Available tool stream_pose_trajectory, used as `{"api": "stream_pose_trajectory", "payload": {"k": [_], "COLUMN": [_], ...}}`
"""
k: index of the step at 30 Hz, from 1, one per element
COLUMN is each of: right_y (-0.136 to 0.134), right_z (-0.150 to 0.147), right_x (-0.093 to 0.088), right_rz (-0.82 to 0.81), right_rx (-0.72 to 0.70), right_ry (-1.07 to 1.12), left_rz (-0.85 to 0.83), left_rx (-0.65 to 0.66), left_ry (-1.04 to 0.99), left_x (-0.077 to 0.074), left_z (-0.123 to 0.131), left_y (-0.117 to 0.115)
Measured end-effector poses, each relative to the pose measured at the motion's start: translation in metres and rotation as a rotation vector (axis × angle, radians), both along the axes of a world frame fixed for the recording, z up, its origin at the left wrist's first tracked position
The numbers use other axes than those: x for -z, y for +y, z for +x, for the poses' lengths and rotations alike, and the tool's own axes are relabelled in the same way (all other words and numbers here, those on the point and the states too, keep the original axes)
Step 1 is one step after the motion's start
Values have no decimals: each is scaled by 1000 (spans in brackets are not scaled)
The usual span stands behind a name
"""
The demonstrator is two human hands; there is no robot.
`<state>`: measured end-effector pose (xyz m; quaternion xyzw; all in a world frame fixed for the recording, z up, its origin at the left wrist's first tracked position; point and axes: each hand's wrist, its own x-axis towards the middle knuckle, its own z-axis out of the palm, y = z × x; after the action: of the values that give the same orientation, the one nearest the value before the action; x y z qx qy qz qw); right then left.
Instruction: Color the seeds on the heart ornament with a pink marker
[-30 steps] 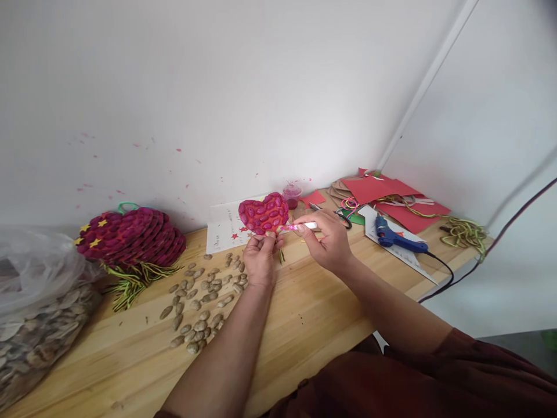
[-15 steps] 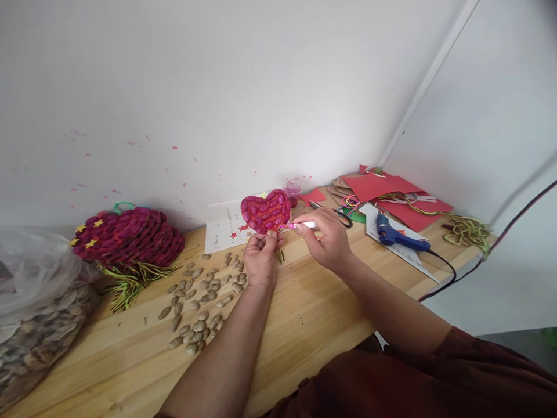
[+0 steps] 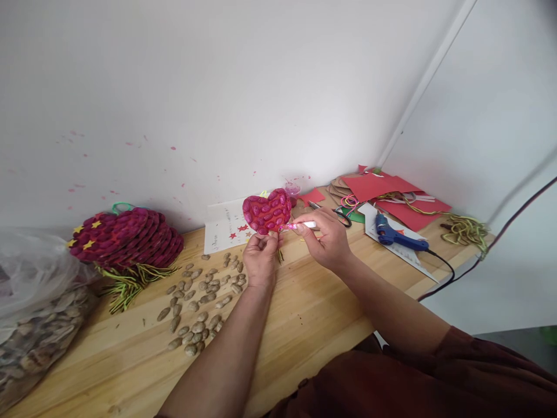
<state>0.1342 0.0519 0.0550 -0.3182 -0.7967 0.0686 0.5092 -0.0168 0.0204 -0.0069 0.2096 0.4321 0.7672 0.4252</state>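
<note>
A heart-shaped craft piece (image 3: 267, 212), covered in magenta-painted nut shells on red, is held upright over the table. My left hand (image 3: 261, 255) pinches it at its lower tip, where a few green strands hang down. In my right hand (image 3: 326, 235) is a paintbrush (image 3: 307, 224) with a white, pink-smeared handle. Its tip meets the lower right edge of the heart. Behind the heart stands a small tub of pink paint (image 3: 292, 190), and a white sheet (image 3: 221, 229) with red stars lies to its left.
Loose peanut shells (image 3: 198, 325) are scattered left of my forearm. Further left are stacked finished hearts (image 3: 130, 238) and a plastic bag of shells (image 3: 39, 342). To the right lie a blue glue gun (image 3: 400, 238) with its cord, scissors (image 3: 343, 217), red paper (image 3: 383, 188) and green yarn (image 3: 465, 232).
The heart has turned and shifted very slightly to the right. Both hands keep their grip, and the brush stays at the heart's lower right edge.
</note>
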Motion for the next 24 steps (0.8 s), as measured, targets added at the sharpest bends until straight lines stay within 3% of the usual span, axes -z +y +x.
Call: {"api": "stream_pose_trajectory", "payload": {"k": [24], "right_y": [1], "right_z": [-1], "right_x": [4], "right_rz": [133], "right_rx": [-27], "right_ry": [29], "left_rz": [13], "left_rx": [7], "left_ry": [87], "left_x": [-4], "left_z": [0], "left_y": [-2]}}
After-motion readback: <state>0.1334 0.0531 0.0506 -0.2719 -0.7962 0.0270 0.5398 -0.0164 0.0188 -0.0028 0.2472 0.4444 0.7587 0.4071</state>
